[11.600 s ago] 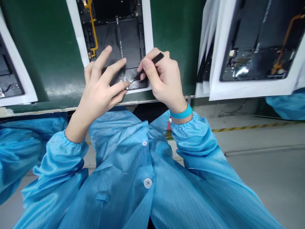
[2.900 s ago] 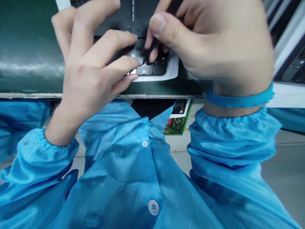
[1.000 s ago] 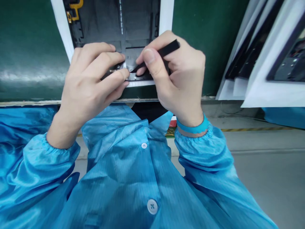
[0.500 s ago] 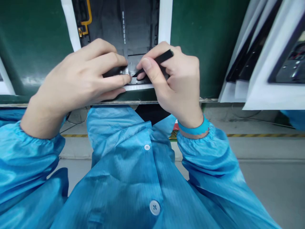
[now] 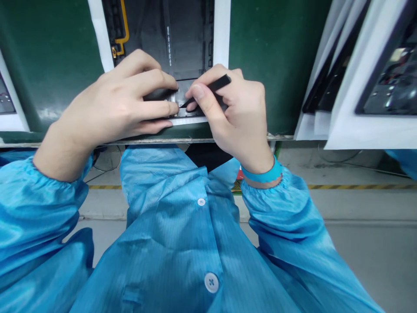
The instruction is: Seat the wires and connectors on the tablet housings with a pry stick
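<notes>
"What's the right hand [image 5: 237,115] doing?"

"Pinching black tweezers [image 5: 211,87], tips down at the lower edge of the open tablet [image 5: 156,43]; what they hold is too small to tell."

"The left hand [image 5: 112,104]?"

"Fingers pressed together on that edge, just beside the tips."

"Further off?"

"A gold flex cable [image 5: 122,39] inside the tablet, green board [image 5: 276,65] to its right, then another tablet [image 5: 395,82]."

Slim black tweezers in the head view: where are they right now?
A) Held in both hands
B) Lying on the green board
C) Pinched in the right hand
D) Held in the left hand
C. The right hand pinches the slim black tweezers between thumb and fingers, tip at the lower edge of the black device panel; the left hand rests on that panel without them.
</notes>
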Tool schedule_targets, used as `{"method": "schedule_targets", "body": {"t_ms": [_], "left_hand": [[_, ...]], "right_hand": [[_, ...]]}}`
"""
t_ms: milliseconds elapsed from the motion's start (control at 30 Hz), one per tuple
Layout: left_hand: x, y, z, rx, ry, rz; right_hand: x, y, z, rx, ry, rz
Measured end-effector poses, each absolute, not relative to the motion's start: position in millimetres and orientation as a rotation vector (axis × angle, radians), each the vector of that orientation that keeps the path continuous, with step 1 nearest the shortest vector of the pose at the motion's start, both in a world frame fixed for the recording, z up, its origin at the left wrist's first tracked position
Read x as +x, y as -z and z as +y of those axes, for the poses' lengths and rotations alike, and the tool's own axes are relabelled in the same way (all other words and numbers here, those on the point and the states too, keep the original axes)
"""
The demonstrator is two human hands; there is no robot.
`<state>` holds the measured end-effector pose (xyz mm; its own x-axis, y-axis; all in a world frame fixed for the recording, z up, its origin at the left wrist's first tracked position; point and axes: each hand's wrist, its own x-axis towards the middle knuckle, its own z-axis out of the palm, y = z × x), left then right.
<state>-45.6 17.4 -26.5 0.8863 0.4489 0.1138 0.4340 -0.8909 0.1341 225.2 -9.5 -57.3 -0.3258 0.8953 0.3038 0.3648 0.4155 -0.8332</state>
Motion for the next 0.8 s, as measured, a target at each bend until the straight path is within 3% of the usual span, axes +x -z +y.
{"method": "schedule_targets", "body": {"t_ms": [200, 433, 800], "left_hand": [[-41, 31, 13, 2.747, -0.216, 0.86], [-40, 50, 1, 2.991, -0.513, 0.83], [-30, 45, -6, 2.657, -0.472, 1.073]], "right_hand": [[225, 57, -8, -1.074, -0.803, -1.947], [226, 53, -2, -1.102, -0.709, -1.967], [228, 53, 0, -1.124, -0.81, -1.941]]}}
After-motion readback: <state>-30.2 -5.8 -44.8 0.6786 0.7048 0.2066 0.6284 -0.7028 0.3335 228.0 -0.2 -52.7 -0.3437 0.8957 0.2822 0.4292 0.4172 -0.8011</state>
